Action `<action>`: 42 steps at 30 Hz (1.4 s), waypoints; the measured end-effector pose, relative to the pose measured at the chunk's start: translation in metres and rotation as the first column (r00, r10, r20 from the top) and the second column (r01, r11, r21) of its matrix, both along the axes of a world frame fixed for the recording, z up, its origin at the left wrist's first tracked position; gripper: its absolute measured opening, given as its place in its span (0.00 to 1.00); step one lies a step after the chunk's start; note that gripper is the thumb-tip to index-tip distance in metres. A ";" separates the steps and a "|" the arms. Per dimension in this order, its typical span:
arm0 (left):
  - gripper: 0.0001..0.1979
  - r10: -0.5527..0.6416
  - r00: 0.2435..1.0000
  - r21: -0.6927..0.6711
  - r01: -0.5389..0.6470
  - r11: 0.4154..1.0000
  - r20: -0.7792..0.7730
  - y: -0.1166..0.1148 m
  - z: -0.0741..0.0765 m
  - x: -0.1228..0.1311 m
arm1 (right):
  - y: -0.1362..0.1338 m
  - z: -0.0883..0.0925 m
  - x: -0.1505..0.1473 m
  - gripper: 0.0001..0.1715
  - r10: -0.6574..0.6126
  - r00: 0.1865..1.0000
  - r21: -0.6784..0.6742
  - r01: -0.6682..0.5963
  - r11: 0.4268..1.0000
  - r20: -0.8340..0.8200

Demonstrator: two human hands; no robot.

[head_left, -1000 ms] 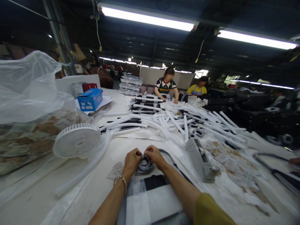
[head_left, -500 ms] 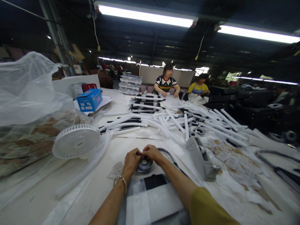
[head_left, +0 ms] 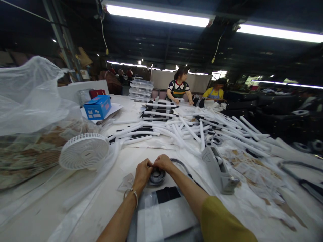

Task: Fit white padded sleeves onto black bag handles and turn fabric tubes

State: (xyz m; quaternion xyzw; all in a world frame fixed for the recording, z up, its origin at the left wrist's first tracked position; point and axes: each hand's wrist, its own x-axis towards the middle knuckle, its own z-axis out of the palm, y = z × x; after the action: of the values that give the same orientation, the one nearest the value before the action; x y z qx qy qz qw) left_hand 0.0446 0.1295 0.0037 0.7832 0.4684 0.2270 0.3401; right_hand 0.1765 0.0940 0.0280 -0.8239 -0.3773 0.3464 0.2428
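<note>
Far left of the frame, a crinkled clear plastic bag [head_left: 30, 97]; next, a white fan [head_left: 84, 151], well apart from the hands. At lower centre, the left hand [head_left: 143, 172], with thumb and fingertips pinched together by the upper edge of a dark coiled ring [head_left: 156, 180]. Cannot tell whether pinching the ring itself or something thin beside it. For the ring, a place on the pale table [head_left: 106, 196], lying flat just below the fingertips. Looks light, and wound close; likely springy rather than rigid, apt to loosen if held by one turn only. Judging by the grey sheen, perhaps slick on the surface; hardly fragile. Best taken by opposite outer sides, pressing inward across all the turns, or hooked through the centre hole. Just right, the right hand [head_left: 163, 163], also pinched, close against the left fingertips; contents of the pinch too small to tell. Below, a flat wrapped package [head_left: 168, 215]. Right of centre, a grey tape dispenser [head_left: 219, 171]; farther right, a spread of small packets [head_left: 252, 174].
</note>
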 end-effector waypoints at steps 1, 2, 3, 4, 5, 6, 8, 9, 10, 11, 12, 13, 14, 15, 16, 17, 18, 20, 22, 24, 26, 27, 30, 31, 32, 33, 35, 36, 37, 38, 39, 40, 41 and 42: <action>0.06 -0.002 1.000 0.001 0.002 1.000 -0.004 0.000 0.000 0.000 | 0.001 0.001 0.000 0.07 -0.001 1.000 -0.006 0.001 1.000 0.013; 0.06 -0.005 1.000 0.001 0.005 1.000 -0.008 0.000 0.000 0.000 | 0.002 0.001 0.001 0.08 0.001 1.000 -0.012 -0.001 1.000 0.023; 0.05 -0.007 1.000 0.002 0.007 1.000 -0.011 0.001 -0.001 0.000 | 0.003 0.002 0.001 0.08 0.005 1.000 -0.018 -0.005 1.000 0.030; 0.05 -0.007 1.000 0.004 0.007 1.000 -0.014 0.001 -0.002 0.000 | 0.003 0.002 0.001 0.08 0.011 0.999 -0.023 -0.010 1.000 0.036; 0.04 -0.008 1.000 0.006 0.008 1.000 -0.014 0.001 -0.003 0.000 | 0.003 0.003 0.001 0.08 0.017 0.999 -0.026 -0.016 1.000 0.040; 0.04 -0.014 1.000 0.008 0.014 1.000 -0.010 0.001 -0.004 -0.001 | 0.003 0.003 0.001 0.08 0.022 0.999 -0.028 -0.021 0.999 0.045; 0.09 -0.042 0.999 0.012 0.042 0.999 0.006 0.001 -0.005 -0.001 | 0.003 0.003 0.001 0.08 0.028 0.998 -0.032 -0.026 0.999 0.055; 0.12 -0.064 0.998 0.014 0.064 0.998 0.015 0.001 -0.006 -0.002 | 0.003 0.003 0.001 0.07 0.028 0.998 -0.034 -0.026 0.999 0.062; 0.14 -0.088 0.996 0.018 0.088 0.996 0.022 0.001 -0.006 -0.002 | 0.003 0.003 0.001 0.07 0.028 0.997 -0.035 -0.026 0.999 0.070; 0.14 -0.111 0.994 0.025 0.110 0.994 0.025 0.001 -0.006 -0.002 | 0.003 0.003 0.000 0.07 0.028 0.996 -0.037 -0.025 0.999 0.081; 0.14 -0.128 0.991 0.036 0.128 0.991 0.023 0.001 -0.006 -0.002 | 0.003 0.002 0.000 0.08 0.029 0.995 -0.040 -0.025 0.999 0.093; 0.12 -0.140 0.990 0.048 0.139 0.989 0.017 0.000 -0.006 -0.003 | 0.003 0.002 0.000 0.08 0.031 0.994 -0.043 -0.027 0.999 0.104; 0.11 -0.147 0.989 0.059 0.146 0.987 0.008 0.000 -0.007 -0.003 | 0.003 0.001 0.001 0.08 0.036 0.993 -0.046 -0.031 0.998 0.115; 0.11 -0.148 0.989 0.068 0.148 0.987 -0.005 0.000 -0.007 -0.002 | 0.002 0.000 0.001 0.08 0.043 0.991 -0.047 -0.038 0.998 0.126; 0.11 -0.145 0.989 0.075 0.146 0.986 -0.018 0.001 -0.008 -0.002 | 0.002 -0.001 0.001 0.08 0.053 0.989 -0.045 -0.048 0.998 0.135; 0.11 -0.141 0.989 0.079 0.144 0.987 -0.032 0.001 -0.008 -0.002 | 0.001 -0.002 0.002 0.07 0.066 0.987 -0.040 -0.061 0.997 0.146; 0.12 -0.137 0.989 0.081 0.141 0.987 -0.045 0.002 -0.009 -0.001 | -0.001 -0.004 0.002 0.07 0.081 0.984 -0.032 -0.077 0.997 0.157; 0.11 -0.135 0.989 0.080 0.141 0.987 -0.067 0.003 -0.011 0.000 | -0.005 -0.007 0.003 0.07 0.112 0.977 -0.011 -0.112 0.994 0.184; 0.10 -0.142 0.986 0.075 0.148 0.986 -0.082 0.004 -0.012 0.000 | -0.009 -0.008 0.004 0.07 0.141 0.964 0.013 -0.147 0.989 0.224; 0.08 -0.147 0.985 0.071 0.154 0.986 -0.094 0.004 -0.012 0.001 | -0.013 -0.009 0.003 0.06 0.176 0.944 0.033 -0.193 0.981 0.281; 0.08 -0.148 0.984 0.070 0.156 0.985 -0.103 0.004 -0.012 0.001 | -0.015 -0.009 0.000 0.06 0.219 0.908 0.039 -0.249 0.968 0.358; 0.08 -0.149 0.983 0.071 0.157 0.985 -0.106 0.004 -0.012 0.001 | -0.016 -0.009 -0.001 0.06 0.238 0.884 0.034 -0.274 0.961 0.401; 0.09 -0.152 0.982 0.075 0.161 0.984 -0.112 0.003 -0.011 0.001 | -0.018 -0.008 -0.009 0.06 0.272 0.803 -0.007 -0.317 0.948 0.531; 0.09 -0.152 0.982 0.076 0.161 0.984 -0.115 0.003 -0.011 0.001 | -0.019 -0.008 -0.012 0.07 0.282 0.774 -0.025 -0.326 0.945 0.568; 0.09 -0.150 0.982 0.077 0.160 0.984 -0.118 0.003 -0.011 0.001 | -0.020 -0.007 -0.015 0.09 0.292 0.743 -0.043 -0.336 0.941 0.602; 0.10 -0.146 0.982 0.077 0.156 0.985 -0.122 0.003 -0.010 0.001 | -0.021 -0.006 -0.018 0.11 0.306 0.711 -0.060 -0.349 0.935 0.634; 0.10 -0.137 0.982 0.073 0.147 0.986 -0.132 0.004 -0.010 0.001 | -0.022 -0.003 -0.023 0.14 0.336 0.637 -0.086 -0.390 0.917 0.693; 0.10 -0.132 0.982 0.069 0.142 0.988 -0.137 0.004 -0.011 0.002 | -0.022 -0.001 -0.025 0.14 0.352 0.597 -0.096 -0.417 0.904 0.721; 0.11 -0.127 0.982 0.063 0.137 0.989 -0.142 0.004 -0.011 0.002 | -0.021 0.001 -0.026 0.15 0.371 0.555 -0.107 -0.450 0.887 0.744; 0.11 -0.124 0.981 0.057 0.133 0.989 -0.148 0.004 -0.012 0.002 | -0.020 0.003 -0.026 0.15 0.395 0.514 -0.120 -0.487 0.865 0.761; 0.11 -0.121 0.981 0.050 0.130 0.990 -0.154 0.005 -0.012 0.002 | -0.018 0.004 -0.026 0.15 0.424 0.475 -0.137 -0.526 0.839 0.771; 0.12 -0.118 0.980 0.041 0.126 0.991 -0.161 0.005 -0.012 0.003 | -0.016 0.005 -0.024 0.14 0.455 0.439 -0.157 -0.564 0.811 0.775; 0.12 -0.116 0.979 0.030 0.123 0.992 -0.165 0.006 -0.012 0.003 | -0.015 0.005 -0.023 0.14 0.486 0.407 -0.177 -0.598 0.782 0.773; 0.12 -0.115 0.979 0.018 0.119 0.993 -0.167 0.008 -0.012 0.004 | -0.013 0.004 -0.021 0.14 0.513 0.381 -0.195 -0.624 0.756 0.770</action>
State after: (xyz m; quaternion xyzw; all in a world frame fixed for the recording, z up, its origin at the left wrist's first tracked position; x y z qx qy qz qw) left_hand 0.0481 0.1370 -0.0086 0.8302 0.4450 0.1472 0.3019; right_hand 0.1560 0.0812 0.0324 -0.6893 -0.7237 -0.0147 -0.0303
